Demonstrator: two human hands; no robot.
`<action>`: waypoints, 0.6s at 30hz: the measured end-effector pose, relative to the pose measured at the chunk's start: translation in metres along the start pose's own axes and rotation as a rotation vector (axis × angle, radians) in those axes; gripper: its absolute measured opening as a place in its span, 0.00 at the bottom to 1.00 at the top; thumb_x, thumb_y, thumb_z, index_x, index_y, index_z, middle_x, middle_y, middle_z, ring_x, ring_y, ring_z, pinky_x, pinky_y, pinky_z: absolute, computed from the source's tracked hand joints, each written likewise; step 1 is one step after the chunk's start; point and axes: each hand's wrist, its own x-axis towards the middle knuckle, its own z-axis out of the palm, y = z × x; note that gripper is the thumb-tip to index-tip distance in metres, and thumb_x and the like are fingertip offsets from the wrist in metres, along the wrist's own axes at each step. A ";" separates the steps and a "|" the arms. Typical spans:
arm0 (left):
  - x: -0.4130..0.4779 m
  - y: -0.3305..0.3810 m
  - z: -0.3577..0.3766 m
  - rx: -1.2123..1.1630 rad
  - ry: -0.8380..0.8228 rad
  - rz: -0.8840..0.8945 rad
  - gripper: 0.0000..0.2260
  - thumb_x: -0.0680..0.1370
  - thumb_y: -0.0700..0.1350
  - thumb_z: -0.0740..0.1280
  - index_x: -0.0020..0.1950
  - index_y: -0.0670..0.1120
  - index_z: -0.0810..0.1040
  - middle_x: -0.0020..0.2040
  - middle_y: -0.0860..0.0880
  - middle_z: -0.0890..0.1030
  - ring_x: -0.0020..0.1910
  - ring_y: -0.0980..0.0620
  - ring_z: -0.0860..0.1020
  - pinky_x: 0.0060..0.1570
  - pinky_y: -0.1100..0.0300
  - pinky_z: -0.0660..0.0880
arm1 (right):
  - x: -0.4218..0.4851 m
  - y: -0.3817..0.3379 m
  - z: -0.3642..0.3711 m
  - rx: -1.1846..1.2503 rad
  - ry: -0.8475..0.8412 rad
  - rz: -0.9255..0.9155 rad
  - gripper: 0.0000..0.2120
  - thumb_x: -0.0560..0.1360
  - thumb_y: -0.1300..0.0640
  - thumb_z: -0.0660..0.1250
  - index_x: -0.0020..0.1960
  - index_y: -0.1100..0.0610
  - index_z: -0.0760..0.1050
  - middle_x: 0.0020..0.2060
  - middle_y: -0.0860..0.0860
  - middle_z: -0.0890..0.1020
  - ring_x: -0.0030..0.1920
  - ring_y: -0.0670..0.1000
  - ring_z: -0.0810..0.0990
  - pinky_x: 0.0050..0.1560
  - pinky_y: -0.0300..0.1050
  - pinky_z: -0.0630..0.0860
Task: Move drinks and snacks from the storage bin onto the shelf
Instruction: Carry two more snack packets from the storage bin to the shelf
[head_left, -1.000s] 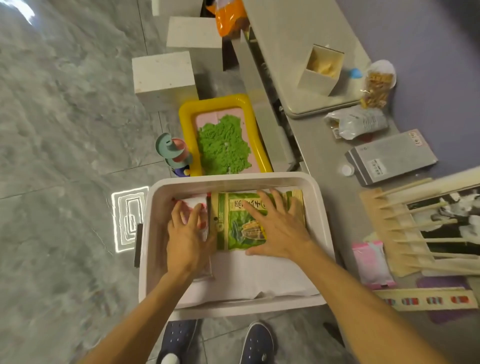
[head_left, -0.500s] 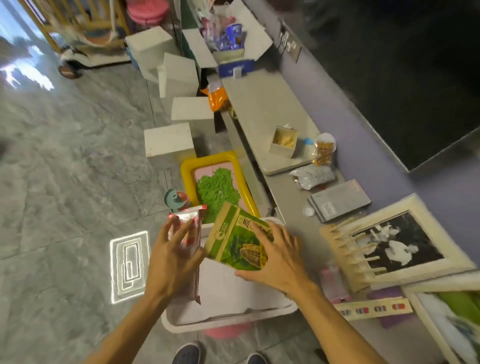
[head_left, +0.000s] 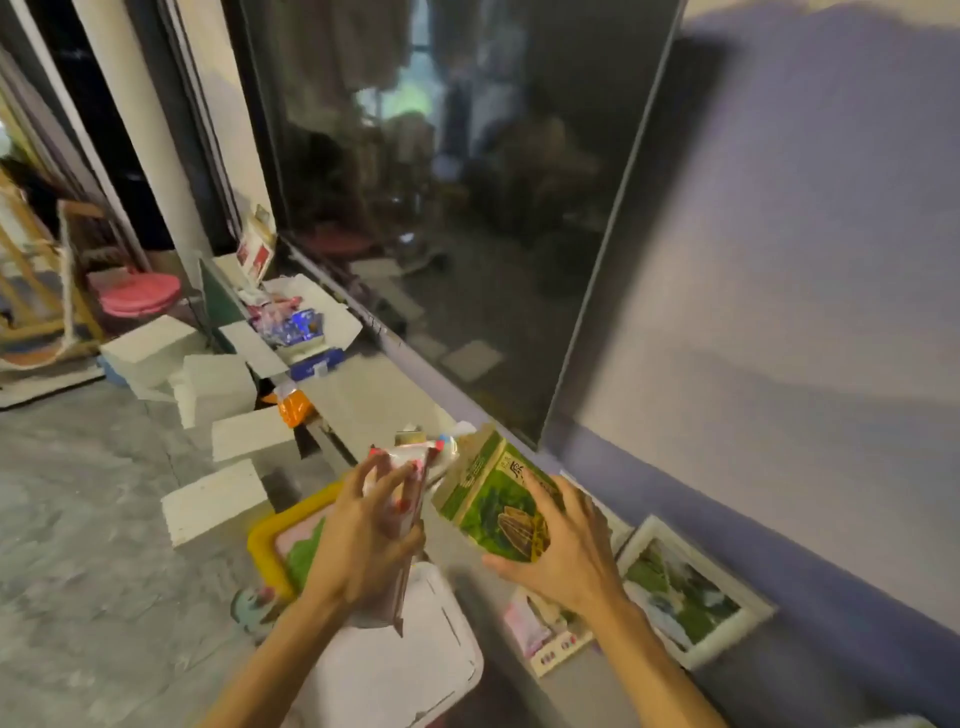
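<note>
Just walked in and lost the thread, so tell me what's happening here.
A person holds a snack in each hand above the white plastic storage bin. The left hand grips a clear red-edged packet; the right hand grips a green printed snack bag. Both are lifted clear of the bin, not yet set down.

There is just one camera, and it sits on the person's head. It looks forward and a bit down, along the wall (head_left: 779, 312) and the dark window (head_left: 467, 182). Both hands are close, low in the middle. The bin (head_left: 410, 670) is right under them, and the floor (head_left: 78, 519) runs off to the left.
</note>
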 end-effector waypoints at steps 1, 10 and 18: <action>0.004 0.017 0.000 -0.008 -0.025 0.039 0.33 0.75 0.58 0.76 0.79 0.62 0.68 0.83 0.57 0.56 0.71 0.44 0.75 0.61 0.48 0.82 | -0.011 0.001 -0.017 -0.014 0.041 0.031 0.59 0.61 0.10 0.59 0.85 0.38 0.53 0.78 0.48 0.65 0.76 0.53 0.67 0.72 0.59 0.72; -0.008 0.184 0.049 -0.088 -0.289 0.426 0.32 0.76 0.60 0.75 0.78 0.59 0.70 0.83 0.55 0.58 0.72 0.47 0.74 0.67 0.48 0.75 | -0.160 0.043 -0.142 -0.136 0.304 0.401 0.59 0.62 0.12 0.61 0.84 0.39 0.53 0.79 0.46 0.63 0.77 0.53 0.66 0.74 0.57 0.71; -0.095 0.304 0.152 -0.153 -0.527 0.670 0.32 0.76 0.52 0.77 0.78 0.55 0.70 0.82 0.54 0.58 0.71 0.47 0.76 0.64 0.55 0.77 | -0.323 0.101 -0.220 -0.272 0.422 0.755 0.61 0.60 0.10 0.60 0.84 0.39 0.53 0.79 0.47 0.65 0.77 0.56 0.67 0.72 0.63 0.72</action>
